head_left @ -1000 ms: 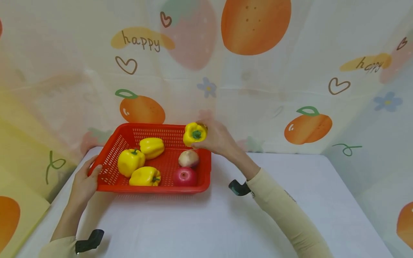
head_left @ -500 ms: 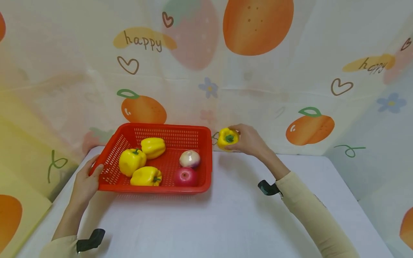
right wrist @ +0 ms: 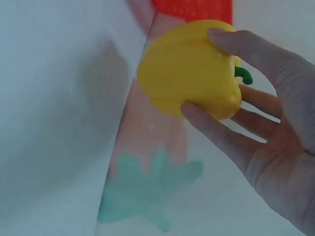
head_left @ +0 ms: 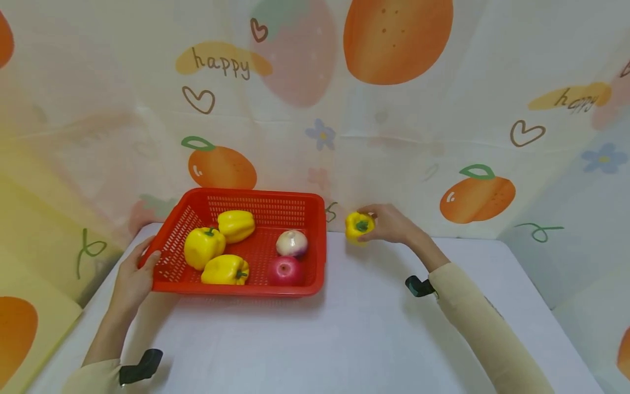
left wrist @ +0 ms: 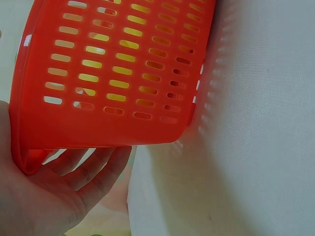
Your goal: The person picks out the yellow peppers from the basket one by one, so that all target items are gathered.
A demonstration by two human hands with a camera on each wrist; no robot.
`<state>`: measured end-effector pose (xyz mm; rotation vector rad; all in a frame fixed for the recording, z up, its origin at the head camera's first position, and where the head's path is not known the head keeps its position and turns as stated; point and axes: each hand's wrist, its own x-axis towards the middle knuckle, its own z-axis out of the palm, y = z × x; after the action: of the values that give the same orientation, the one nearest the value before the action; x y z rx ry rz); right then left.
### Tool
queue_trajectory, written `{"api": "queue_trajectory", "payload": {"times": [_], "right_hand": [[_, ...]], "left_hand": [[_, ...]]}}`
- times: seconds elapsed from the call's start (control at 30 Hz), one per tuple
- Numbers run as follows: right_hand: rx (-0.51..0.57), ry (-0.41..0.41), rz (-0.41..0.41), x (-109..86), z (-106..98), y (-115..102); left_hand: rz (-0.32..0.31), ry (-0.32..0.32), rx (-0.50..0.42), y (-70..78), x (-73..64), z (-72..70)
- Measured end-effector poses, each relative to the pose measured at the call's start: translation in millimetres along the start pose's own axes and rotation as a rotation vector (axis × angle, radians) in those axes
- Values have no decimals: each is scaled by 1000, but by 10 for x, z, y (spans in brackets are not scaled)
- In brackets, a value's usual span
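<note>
My right hand (head_left: 391, 223) grips a yellow bell pepper (head_left: 359, 227) by its stem end, just right of the red basket (head_left: 317, 246). In the right wrist view thumb and fingers pinch the pepper (right wrist: 189, 69) from opposite sides, its green stem toward the palm. My left hand (head_left: 133, 276) holds the basket's left rim, the thumb over the edge and the fingers against the outer wall (left wrist: 93, 125). Inside the basket lie three yellow bell peppers (head_left: 204, 248) on the left. A white and purple turnip-like vegetable (head_left: 292, 243) and a round red-pink onion-like one (head_left: 285, 271) sit on the right.
Everything stands on a table with a white cloth (head_left: 344, 339). A fruit-printed curtain (head_left: 384, 164) hangs right behind the table's back edge. Each wrist carries a black camera mount (head_left: 141, 368).
My right hand has carried the yellow bell pepper from above the basket's right back corner out to the right, then lowered it toward the table. The left hand keeps its hold on the rim.
</note>
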<state>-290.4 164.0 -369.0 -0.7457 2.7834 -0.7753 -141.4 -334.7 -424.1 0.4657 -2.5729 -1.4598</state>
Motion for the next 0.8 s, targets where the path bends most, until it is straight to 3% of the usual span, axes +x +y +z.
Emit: {"api": "queue_trajectory", "payload": {"times": [0.4, 0.6, 0.8], "right_hand": [[57, -103, 37, 142, 176, 388], [63, -119, 23, 127, 179, 416], [-6, -123, 9, 98, 76, 264]], "left_hand": [[13, 11, -7, -9, 8, 11], [11, 17, 19, -5, 20, 18], [1, 10, 18, 12, 1, 1]]}}
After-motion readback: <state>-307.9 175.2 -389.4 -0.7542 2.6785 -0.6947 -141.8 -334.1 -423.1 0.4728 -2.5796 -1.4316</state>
